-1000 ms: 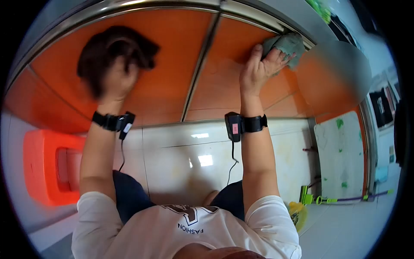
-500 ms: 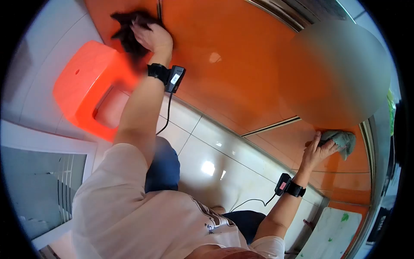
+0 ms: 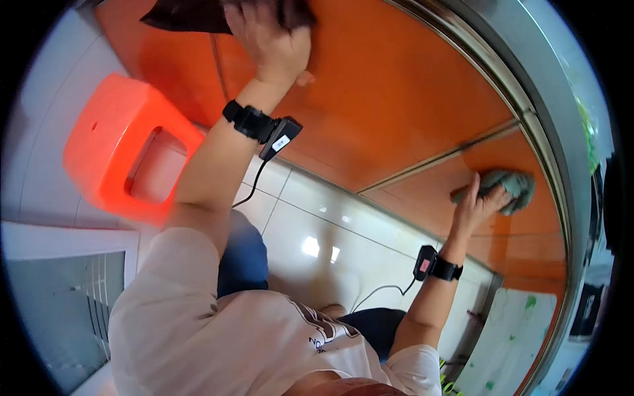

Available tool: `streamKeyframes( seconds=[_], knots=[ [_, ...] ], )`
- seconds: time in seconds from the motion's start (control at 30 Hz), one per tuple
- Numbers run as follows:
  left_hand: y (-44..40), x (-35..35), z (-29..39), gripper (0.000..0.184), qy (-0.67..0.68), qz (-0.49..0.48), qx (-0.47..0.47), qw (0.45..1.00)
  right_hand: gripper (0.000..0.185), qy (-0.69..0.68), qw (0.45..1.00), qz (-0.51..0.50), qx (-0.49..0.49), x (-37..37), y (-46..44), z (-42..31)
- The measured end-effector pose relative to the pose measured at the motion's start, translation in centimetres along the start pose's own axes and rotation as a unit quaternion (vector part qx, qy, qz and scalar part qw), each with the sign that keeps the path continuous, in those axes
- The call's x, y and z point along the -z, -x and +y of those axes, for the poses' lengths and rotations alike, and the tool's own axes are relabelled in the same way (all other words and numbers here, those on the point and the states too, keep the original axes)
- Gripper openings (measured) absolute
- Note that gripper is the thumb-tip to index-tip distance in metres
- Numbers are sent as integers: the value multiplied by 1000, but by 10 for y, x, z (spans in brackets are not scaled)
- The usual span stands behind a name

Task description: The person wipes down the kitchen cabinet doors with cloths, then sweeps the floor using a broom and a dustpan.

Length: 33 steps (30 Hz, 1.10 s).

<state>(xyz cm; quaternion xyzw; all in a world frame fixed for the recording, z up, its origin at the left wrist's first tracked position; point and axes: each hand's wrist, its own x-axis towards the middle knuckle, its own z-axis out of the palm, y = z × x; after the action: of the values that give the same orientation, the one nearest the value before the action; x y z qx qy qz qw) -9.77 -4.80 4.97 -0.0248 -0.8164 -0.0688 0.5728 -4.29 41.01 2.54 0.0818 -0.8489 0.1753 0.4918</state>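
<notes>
At the top left, my left hand (image 3: 274, 49) presses a dark brown cloth (image 3: 191, 16) against the glossy orange cabinet front (image 3: 383, 79). Its fingers lie over the cloth, whose upper part is cut off by the picture's edge. Lower on the right, my right hand (image 3: 477, 210) grips a bunched grey-green cloth (image 3: 514, 190), which touches a smaller orange panel beneath a dark seam. Each wrist wears a black strap with a small cabled device.
A bright orange plastic stool (image 3: 112, 145) stands by the white wall at left, close to my left arm. Shiny white floor tiles (image 3: 297, 224) lie below the cabinet. A metal edge (image 3: 561, 218) curves down the right side, near a white leaf-patterned panel (image 3: 508, 343).
My left hand and the dark cloth have moved up and to the right across the cabinet. My right hand with the grey-green cloth sits slightly higher, and the view has shifted.
</notes>
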Motion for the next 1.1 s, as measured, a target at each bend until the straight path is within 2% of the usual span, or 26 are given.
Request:
streamKeyframes(
  seconds=[0.07, 0.1, 0.13, 0.2, 0.3, 0.33, 0.4, 0.43, 0.5, 0.53, 0.57, 0.6, 0.63, 0.67, 0.7, 0.73, 0.77, 0.8, 0.83, 0.9, 0.93, 0.97, 1.0, 1.03, 1.07, 1.1],
  knots=[
    [6, -6, 40, 102, 1, -8, -103, 995, 63, 17, 1000, -3, -15, 1, 1, -3],
    [1, -2, 78, 64, 54, 37, -141, 988, 59, 28, 999, -9, -32, 4, 0, -6],
    [4, -1, 106, 34, 107, 83, -173, 976, 59, 44, 998, -6, -40, 5, -1, -5],
    [15, 0, 135, 33, 174, 49, -192, 965, 50, 9, 1000, 18, 2, 7, -3, -4],
    [10, 15, 156, 35, 205, 150, -202, 946, 40, 48, 996, 58, 51, 14, -3, 5],
    [8, 3, 150, 36, 181, 71, -201, 960, 40, 55, 996, 58, 44, 17, -3, 10],
    [19, 7, 142, 36, 88, 10, -205, 975, 44, 57, 994, 27, 95, 22, -5, 15],
    [24, 8, 139, 35, 41, -20, -211, 976, 44, 64, 994, 30, 88, 23, -6, 13],
    [26, 14, 141, 29, 204, -82, -98, 971, 52, -40, 993, 112, -11, 21, -6, 7],
    [31, 16, 140, 29, 214, -82, -104, 968, 61, -101, 979, 167, -60, 13, -5, 17],
    [32, 11, 139, 29, 101, -58, -121, 986, 60, -116, 961, 200, -153, 3, -6, 24],
    [28, 17, 146, 33, 170, -101, -119, 973, 59, -126, 932, 237, -243, -4, -2, 33],
    [24, 23, 153, 38, 237, -144, -110, 954, 52, -106, 925, 232, -281, -13, 7, 37],
    [27, 14, 137, 41, 223, -156, -141, 952, 44, -59, 957, 167, -230, -26, 25, 27],
    [30, 4, 120, 44, 210, -167, -172, 948, 37, -13, 987, 81, -134, -37, 42, 17],
    [34, 4, 123, 48, 92, -99, -199, 971, 30, 6, 998, 33, -47, -44, 52, 1],
    [38, 4, 127, 52, -29, -27, -211, 977, 29, 0, 999, 36, 22, -47, 50, -8],
    [54, -31, 94, 71, 144, -49, -186, 971, 29, -5, 995, 39, 92, -50, 49, -16],
    [56, -29, 91, 70, 113, -63, -189, 973, 28, -10, 986, 40, 160, -53, 48, -25],
    [59, -23, 87, 69, 51, -90, -198, 975, 31, -31, 987, 47, 153, -37, 36, -7],
    [58, -18, 94, 63, -198, -23, -298, 933, 34, -13, 995, 84, 49, -22, 26, 8],
    [56, -11, 101, 58, -435, 50, -371, 819, 38, 3, 991, 122, -52, -13, 18, 22],
    [52, -5, 108, 53, -638, 123, -413, 639, 39, 5, 960, 248, -131, -27, 16, 58],
    [47, -8, 103, 51, -723, 144, -415, 533, 42, -35, 925, 303, -226, -27, 21, 82],
    [47, -8, 94, 50, -774, 141, -417, 456, 45, -84, 875, 361, -311, -26, 26, 106],
    [44, -10, 85, 49, -813, 139, -417, 383, 50, -174, 826, 348, -407, -4, 35, 126]
  ],
)
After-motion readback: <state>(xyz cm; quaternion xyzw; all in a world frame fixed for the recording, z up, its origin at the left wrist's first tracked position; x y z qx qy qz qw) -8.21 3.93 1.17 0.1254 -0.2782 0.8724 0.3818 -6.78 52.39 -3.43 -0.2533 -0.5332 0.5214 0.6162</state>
